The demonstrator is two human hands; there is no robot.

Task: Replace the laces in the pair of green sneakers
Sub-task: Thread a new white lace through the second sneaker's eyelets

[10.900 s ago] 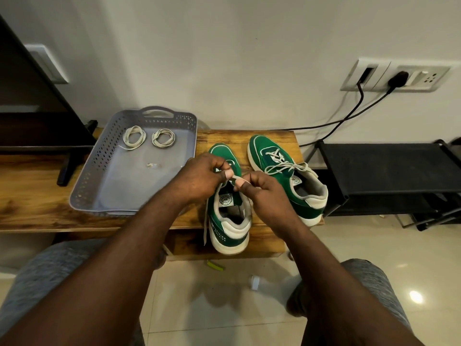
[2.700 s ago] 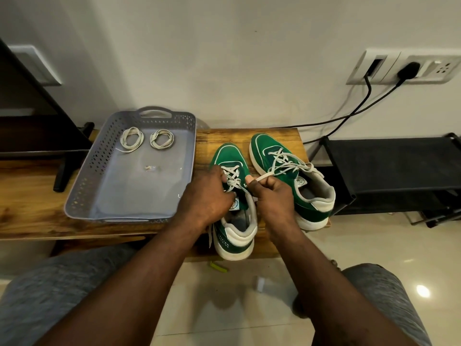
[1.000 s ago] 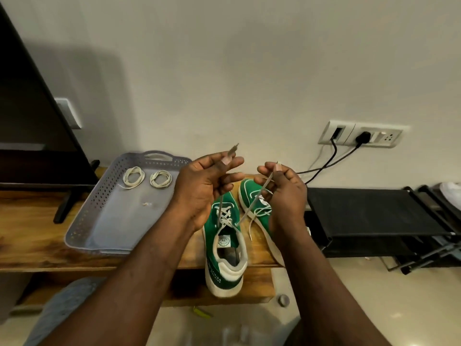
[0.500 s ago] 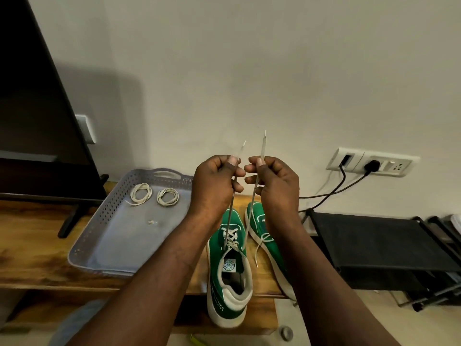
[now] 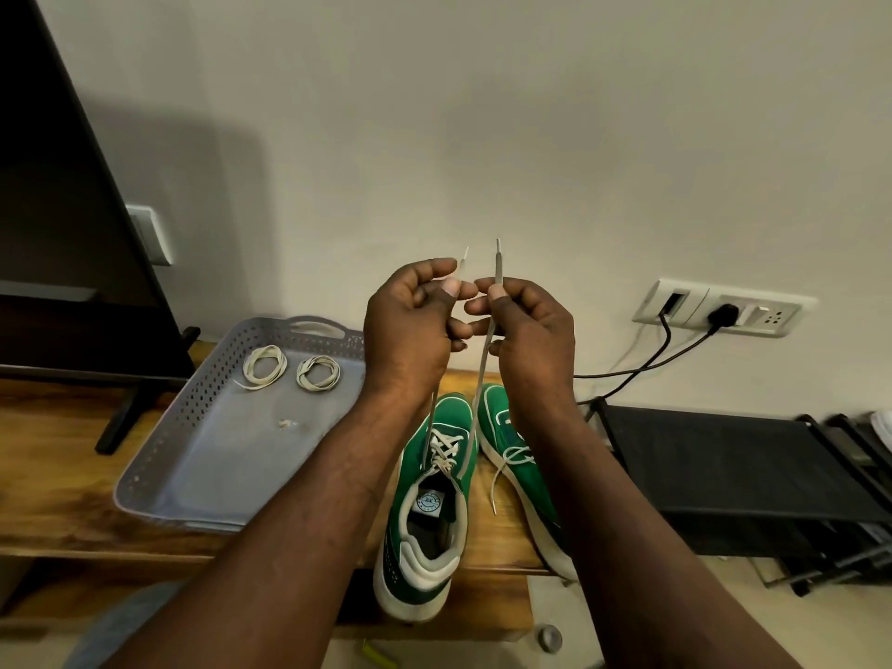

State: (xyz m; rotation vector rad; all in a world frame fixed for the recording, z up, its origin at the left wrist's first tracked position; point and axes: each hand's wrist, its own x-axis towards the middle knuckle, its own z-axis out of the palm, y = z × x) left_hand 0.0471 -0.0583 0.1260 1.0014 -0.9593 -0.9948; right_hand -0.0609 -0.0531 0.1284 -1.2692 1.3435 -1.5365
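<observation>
Wood bench (image 5: 53, 480), tray (image 5: 159, 449) with lace coils (image 5: 302, 375); left hand (image 5: 410, 325), right hand (image 5: 531, 330) pinch lace ends (image 5: 497, 263); forearm (image 5: 560, 456) blocks one sneaker (image 5: 499, 410); tongue label (image 5: 429, 503) unreadable.

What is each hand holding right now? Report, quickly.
Left hand: closed, fingers pinching one lace end above the sneaker.
Right hand: closed, fingers pinching the other lace end.

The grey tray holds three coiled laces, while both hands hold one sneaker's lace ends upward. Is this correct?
Not quite: the head view shows two coiled laces in the grey tray, not three. The left hand and right hand do hold the lace ends of one sneaker upward.
</observation>
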